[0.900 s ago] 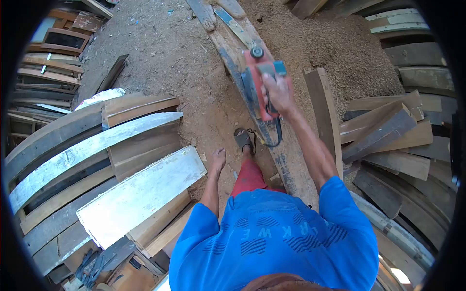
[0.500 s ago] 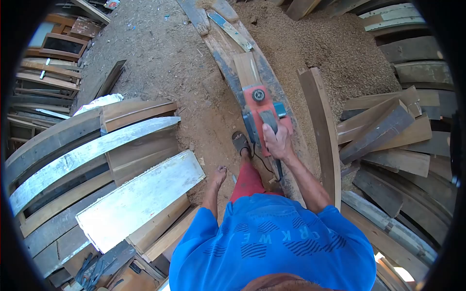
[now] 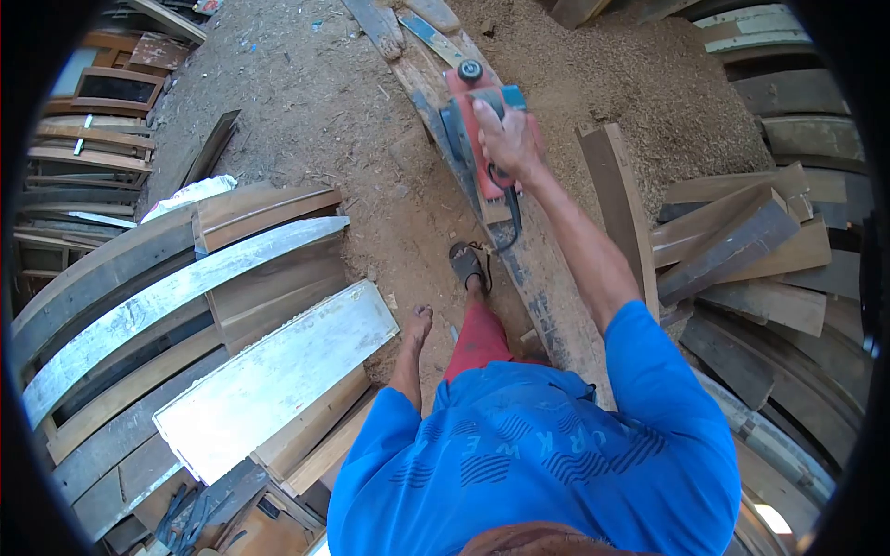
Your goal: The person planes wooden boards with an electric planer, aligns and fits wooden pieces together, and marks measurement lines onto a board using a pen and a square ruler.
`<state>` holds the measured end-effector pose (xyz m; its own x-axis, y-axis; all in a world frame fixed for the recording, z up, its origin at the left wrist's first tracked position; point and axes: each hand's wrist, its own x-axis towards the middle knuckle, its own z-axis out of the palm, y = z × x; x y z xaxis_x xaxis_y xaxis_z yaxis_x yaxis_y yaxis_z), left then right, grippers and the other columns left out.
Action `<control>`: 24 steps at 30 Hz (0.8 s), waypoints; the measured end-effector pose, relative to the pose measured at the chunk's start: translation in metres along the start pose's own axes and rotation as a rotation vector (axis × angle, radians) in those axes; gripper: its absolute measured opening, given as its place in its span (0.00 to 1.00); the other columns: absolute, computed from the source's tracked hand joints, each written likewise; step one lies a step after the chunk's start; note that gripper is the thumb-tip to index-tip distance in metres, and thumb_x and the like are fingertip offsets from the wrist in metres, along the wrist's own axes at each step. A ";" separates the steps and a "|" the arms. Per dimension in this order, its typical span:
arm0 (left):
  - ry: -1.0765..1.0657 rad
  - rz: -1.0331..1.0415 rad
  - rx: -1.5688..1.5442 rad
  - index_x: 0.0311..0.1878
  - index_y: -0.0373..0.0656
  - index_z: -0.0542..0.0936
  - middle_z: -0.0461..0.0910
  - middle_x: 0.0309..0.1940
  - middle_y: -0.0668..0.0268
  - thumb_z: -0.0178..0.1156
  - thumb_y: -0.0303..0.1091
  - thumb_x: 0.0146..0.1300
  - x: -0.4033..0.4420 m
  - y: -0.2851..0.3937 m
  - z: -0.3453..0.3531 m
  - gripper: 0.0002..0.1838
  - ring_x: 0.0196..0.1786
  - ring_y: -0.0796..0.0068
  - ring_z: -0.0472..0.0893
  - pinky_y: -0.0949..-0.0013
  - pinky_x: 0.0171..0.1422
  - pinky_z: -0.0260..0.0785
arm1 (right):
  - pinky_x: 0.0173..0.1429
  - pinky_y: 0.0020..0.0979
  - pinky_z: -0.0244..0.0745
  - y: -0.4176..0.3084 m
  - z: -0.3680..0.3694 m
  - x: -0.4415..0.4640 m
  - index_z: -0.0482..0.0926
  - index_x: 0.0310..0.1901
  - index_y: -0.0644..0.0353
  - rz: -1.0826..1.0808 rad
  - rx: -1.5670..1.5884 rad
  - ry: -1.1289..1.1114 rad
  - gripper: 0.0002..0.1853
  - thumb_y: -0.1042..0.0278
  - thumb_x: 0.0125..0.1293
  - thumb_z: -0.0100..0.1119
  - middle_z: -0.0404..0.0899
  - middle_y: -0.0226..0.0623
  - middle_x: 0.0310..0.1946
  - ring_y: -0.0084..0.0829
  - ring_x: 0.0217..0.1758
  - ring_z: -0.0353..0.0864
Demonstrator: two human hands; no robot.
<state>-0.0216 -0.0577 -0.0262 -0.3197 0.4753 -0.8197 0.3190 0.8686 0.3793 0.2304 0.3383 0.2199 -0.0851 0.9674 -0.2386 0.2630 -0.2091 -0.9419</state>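
My right hand (image 3: 512, 146) is wrapped around the handle of a red electric planer (image 3: 461, 85) with a black front knob. The planer sits on a pale wooden board (image 3: 498, 213), whose near end shows behind it. Under that board runs a long, worn plank bench (image 3: 547, 301). A black cord (image 3: 513, 222) hangs from the planer's rear. My left hand (image 3: 420, 323) hangs low beside my leg, its fingers loosely curled and nothing seen in them. It is near the corner of a white-painted panel (image 3: 287, 371) without touching it.
A narrow painted strip (image 3: 428, 39) lies on the bench's far end. To the right stand an upright timber (image 3: 619, 199), stacked boards (image 3: 732, 236) and a heap of wood shavings (image 3: 649, 102). More planks (image 3: 139, 278) are piled on the left. My sandalled foot (image 3: 466, 264) is beside the bench.
My right hand has pushed the planer forward along the board, away from my body, and the arm is stretched further out. The board's near end now shows behind the planer. My left hand has barely moved.
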 end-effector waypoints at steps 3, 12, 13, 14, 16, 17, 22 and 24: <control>0.043 0.039 0.003 0.57 0.37 0.82 0.85 0.43 0.64 0.56 0.44 0.75 0.012 -0.017 -0.003 0.20 0.48 0.70 0.79 0.64 0.57 0.72 | 0.36 0.41 0.78 0.012 0.008 0.037 0.80 0.47 0.68 -0.076 -0.052 0.056 0.34 0.35 0.72 0.51 0.81 0.47 0.22 0.38 0.27 0.86; 0.002 -0.031 0.024 0.56 0.39 0.83 0.86 0.43 0.61 0.56 0.43 0.72 -0.003 -0.056 -0.007 0.20 0.47 0.66 0.82 0.63 0.56 0.73 | 0.25 0.28 0.70 0.012 -0.007 -0.043 0.76 0.32 0.59 0.021 0.258 -0.065 0.27 0.40 0.76 0.51 0.75 0.26 0.19 0.19 0.20 0.74; -0.011 -0.083 0.040 0.57 0.40 0.83 0.86 0.44 0.61 0.56 0.43 0.71 -0.006 -0.055 -0.005 0.20 0.48 0.65 0.83 0.63 0.57 0.73 | 0.24 0.28 0.70 0.018 -0.009 -0.062 0.76 0.33 0.59 0.041 0.272 -0.091 0.26 0.41 0.76 0.52 0.75 0.26 0.19 0.19 0.20 0.74; -0.022 -0.137 0.054 0.57 0.40 0.83 0.87 0.45 0.60 0.56 0.44 0.71 -0.009 -0.056 -0.003 0.21 0.49 0.64 0.83 0.63 0.58 0.73 | 0.24 0.29 0.70 0.023 -0.010 -0.083 0.76 0.34 0.60 0.062 0.286 -0.118 0.25 0.42 0.76 0.52 0.74 0.26 0.20 0.19 0.20 0.73; -0.017 -0.097 0.102 0.59 0.41 0.83 0.87 0.49 0.57 0.56 0.46 0.70 0.002 -0.073 0.006 0.23 0.53 0.61 0.84 0.62 0.60 0.73 | 0.25 0.28 0.69 0.030 -0.014 -0.128 0.76 0.37 0.60 0.120 0.268 -0.140 0.24 0.43 0.76 0.53 0.74 0.25 0.21 0.18 0.20 0.73; -0.013 -0.078 0.125 0.60 0.41 0.83 0.88 0.50 0.56 0.56 0.47 0.70 0.009 -0.077 0.010 0.23 0.55 0.59 0.85 0.61 0.62 0.73 | 0.26 0.28 0.70 0.035 -0.017 -0.149 0.76 0.38 0.60 0.143 0.255 -0.155 0.24 0.43 0.76 0.53 0.75 0.26 0.22 0.19 0.22 0.73; -0.028 0.001 0.194 0.63 0.41 0.81 0.86 0.55 0.55 0.56 0.47 0.73 -0.014 -0.019 0.015 0.24 0.59 0.60 0.83 0.59 0.64 0.72 | 0.32 0.34 0.73 0.065 -0.006 -0.194 0.77 0.39 0.62 0.067 0.190 -0.105 0.23 0.45 0.76 0.53 0.75 0.32 0.22 0.26 0.24 0.76; -0.039 0.007 0.175 0.64 0.41 0.80 0.86 0.54 0.57 0.57 0.47 0.75 -0.026 0.001 0.017 0.23 0.58 0.62 0.82 0.60 0.63 0.71 | 0.33 0.37 0.73 0.070 0.006 -0.177 0.77 0.39 0.62 0.001 0.138 -0.042 0.23 0.45 0.76 0.53 0.75 0.35 0.21 0.29 0.24 0.76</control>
<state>0.0025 -0.0713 -0.0118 -0.2833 0.4721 -0.8348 0.4723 0.8263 0.3070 0.2587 0.1516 0.1944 -0.1257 0.9610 -0.2465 0.1290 -0.2306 -0.9645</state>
